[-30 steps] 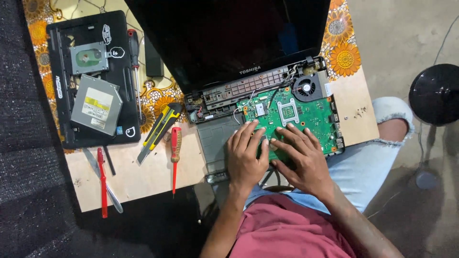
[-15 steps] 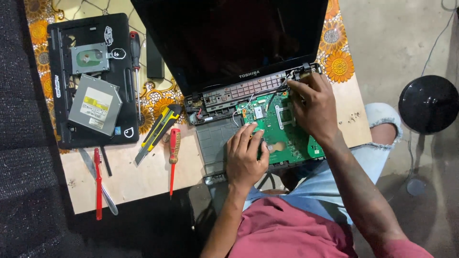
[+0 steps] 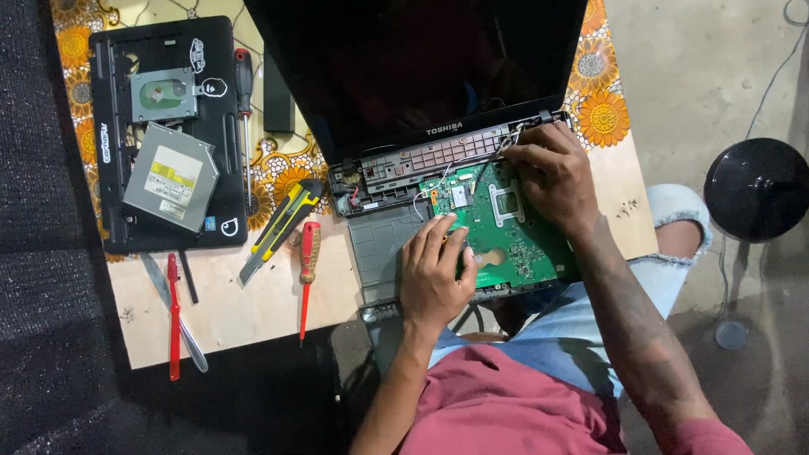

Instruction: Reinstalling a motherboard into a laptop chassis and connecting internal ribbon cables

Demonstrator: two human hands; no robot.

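Green motherboard (image 3: 514, 232) sits bare in the opened laptop base (image 3: 379, 253), right at the near edge of the wooden table (image 3: 244, 303), just under the black screen (image 3: 413, 67); both hands are on it. Left hand (image 3: 434, 274) lies palm down on the board's near-left part, fingers slightly spread and pressing flat, fingertips pointing up toward the hinge; right hand (image 3: 552, 177) is up at the far right corner by the hinge, fingers curled together around something small there, maybe a cable end; can't tell exactly what it's pinching since the knuckles cover it.

Off to the left of the laptop: yellow utility knife (image 3: 282, 227) lying diagonal, red screwdriver (image 3: 308, 270) just beside it pointing toward me, another red-handled tool (image 3: 174, 316) and a metal blade-like tool (image 3: 173, 307) crossing each other near the table's left edge; further back a second black laptop shell (image 3: 160, 135) flipped over with a silver optical drive (image 3: 173, 177) resting on it; sunflower-print cloth (image 3: 602, 93) peeks out under everything. Round black stool (image 3: 757, 190) on the floor at right.
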